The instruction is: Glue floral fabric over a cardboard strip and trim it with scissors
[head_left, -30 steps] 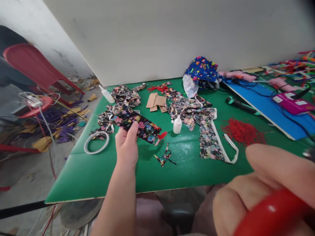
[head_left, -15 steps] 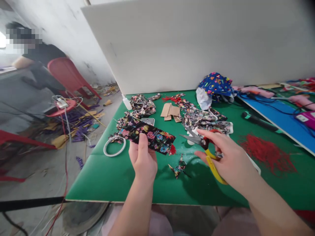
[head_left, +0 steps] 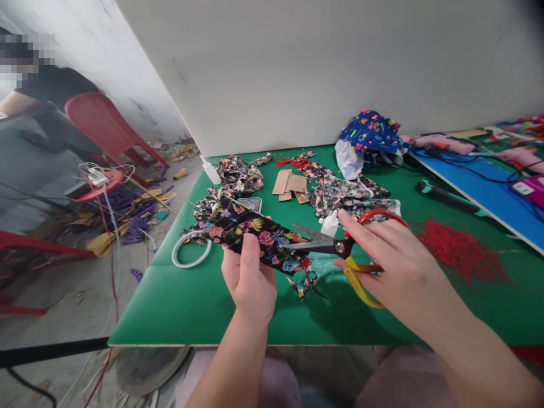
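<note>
My left hand [head_left: 250, 277] pinches a strip of black floral fabric [head_left: 266, 238], thumb on top, above the green table. A bit of red shows at the strip's right end. In my right hand [head_left: 395, 255] is a pair of scissors [head_left: 340, 247] with one red and one yellow handle. Their blades are apart and point left; the lower blade overlaps the strip's right end in view. Whether it touches the cloth I cannot tell. Below the strip, small fabric scraps [head_left: 302, 288] lie on the table. A white bottle [head_left: 330, 224] is just behind the scissors.
On the green table [head_left: 170, 311] lie a white ring [head_left: 175, 258], brown card pieces [head_left: 289, 184], crumpled floral fabric [head_left: 340, 192], red threads [head_left: 461, 249] and a blue patterned cloth [head_left: 370, 133]. A blue board [head_left: 480, 192] with cables is at right. A person sits by a red chair [head_left: 96, 122].
The scissors have come left to the strip's right end, their blades still apart. My left hand keeps its hold on the strip. The camera view has shifted slightly.
</note>
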`<state>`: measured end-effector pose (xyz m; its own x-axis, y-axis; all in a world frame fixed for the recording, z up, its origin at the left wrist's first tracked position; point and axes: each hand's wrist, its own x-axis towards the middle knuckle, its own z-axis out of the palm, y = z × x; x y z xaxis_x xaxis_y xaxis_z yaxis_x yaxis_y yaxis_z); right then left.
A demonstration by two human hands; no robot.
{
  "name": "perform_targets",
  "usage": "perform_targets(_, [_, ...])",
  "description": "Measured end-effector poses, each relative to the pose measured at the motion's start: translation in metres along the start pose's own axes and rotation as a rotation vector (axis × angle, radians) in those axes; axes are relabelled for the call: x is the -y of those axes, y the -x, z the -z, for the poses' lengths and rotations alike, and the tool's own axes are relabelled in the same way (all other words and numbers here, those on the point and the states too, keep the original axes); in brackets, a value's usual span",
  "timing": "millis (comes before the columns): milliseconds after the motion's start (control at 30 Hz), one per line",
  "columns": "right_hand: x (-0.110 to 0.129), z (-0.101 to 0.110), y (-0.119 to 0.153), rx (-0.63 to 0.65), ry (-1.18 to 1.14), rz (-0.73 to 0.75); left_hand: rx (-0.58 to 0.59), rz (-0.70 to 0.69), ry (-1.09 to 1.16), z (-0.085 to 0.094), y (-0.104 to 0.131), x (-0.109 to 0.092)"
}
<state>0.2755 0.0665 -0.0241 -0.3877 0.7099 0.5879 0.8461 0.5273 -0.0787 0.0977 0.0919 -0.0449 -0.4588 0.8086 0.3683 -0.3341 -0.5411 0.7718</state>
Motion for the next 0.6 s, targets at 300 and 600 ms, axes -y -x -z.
perform_targets(300, [0.0064, 0.0008, -0.0009, -0.025, 0.053, 0.045, 0.004, -0.024, -0.038, -0.0008, 0.0006, 0.0005])
perform_targets(600, [0.0084, 0.0004, 0.0014, -0.016, 0.075, 0.033, -0.011, 0.094, 0.030, -0.0013, 0.0004, 0.0028])
